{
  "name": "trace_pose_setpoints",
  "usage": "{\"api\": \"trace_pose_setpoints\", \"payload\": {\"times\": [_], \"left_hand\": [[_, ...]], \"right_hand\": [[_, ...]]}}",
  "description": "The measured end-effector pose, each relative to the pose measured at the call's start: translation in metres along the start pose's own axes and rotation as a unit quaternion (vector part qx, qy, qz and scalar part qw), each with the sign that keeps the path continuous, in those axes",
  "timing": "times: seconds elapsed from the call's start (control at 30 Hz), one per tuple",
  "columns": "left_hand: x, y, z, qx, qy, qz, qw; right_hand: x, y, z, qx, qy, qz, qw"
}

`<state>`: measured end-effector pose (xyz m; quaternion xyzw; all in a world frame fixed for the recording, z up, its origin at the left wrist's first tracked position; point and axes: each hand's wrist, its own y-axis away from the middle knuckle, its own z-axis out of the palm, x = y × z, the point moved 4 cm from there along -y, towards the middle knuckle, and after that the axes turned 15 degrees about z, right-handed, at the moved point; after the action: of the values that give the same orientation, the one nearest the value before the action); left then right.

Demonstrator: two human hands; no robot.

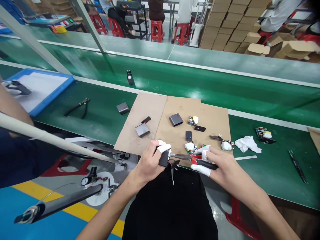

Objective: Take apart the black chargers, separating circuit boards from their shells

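Note:
My left hand (152, 158), with white finger cots, is closed around a black charger housing (163, 159) just over the table's front edge. White and metallic innards show at its open end. My right hand (217, 161), also in finger cots, grips long-nose pliers (203, 162) with red and black handles. The jaws reach the housing's open end; whether they pinch a part is too small to tell. A small black plate (175, 164) hangs under the jaws. Beyond my hands, on the cardboard sheet (162, 133), lie a circuit board with a white lump (190, 147) and a black plug plate (188, 135).
Grey housings (176, 119) and circuit boards (193, 120) lie about the cardboard. To the right are a crumpled white tissue (248, 144) and black tweezers (297, 166). Cutters (78, 107) and a blue-rimmed tray (52, 86) lie left, where another person's arm (15, 106) reaches in.

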<state>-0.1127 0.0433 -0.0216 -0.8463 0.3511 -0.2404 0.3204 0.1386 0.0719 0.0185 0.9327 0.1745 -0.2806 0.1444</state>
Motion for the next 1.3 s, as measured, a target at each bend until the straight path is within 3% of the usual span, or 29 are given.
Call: {"api": "trace_pose_setpoints", "payload": {"times": [0.5, 0.93, 1.1, 1.3], "left_hand": [[-0.001, 0.009, 0.009, -0.035, -0.047, 0.042, 0.997], [-0.001, 0.007, 0.013, -0.056, -0.021, 0.008, 0.998], [0.001, 0.005, 0.014, -0.067, -0.019, -0.002, 0.998], [0.002, 0.001, 0.015, -0.104, -0.010, 0.013, 0.994]], "right_hand": [[-0.002, 0.002, 0.004, 0.007, 0.033, 0.007, 0.999], [-0.005, 0.003, 0.007, 0.020, 0.050, 0.020, 0.998], [-0.005, 0.001, 0.008, -0.004, 0.058, 0.061, 0.996], [-0.007, -0.002, 0.002, -0.080, 0.087, 0.074, 0.990]]}}
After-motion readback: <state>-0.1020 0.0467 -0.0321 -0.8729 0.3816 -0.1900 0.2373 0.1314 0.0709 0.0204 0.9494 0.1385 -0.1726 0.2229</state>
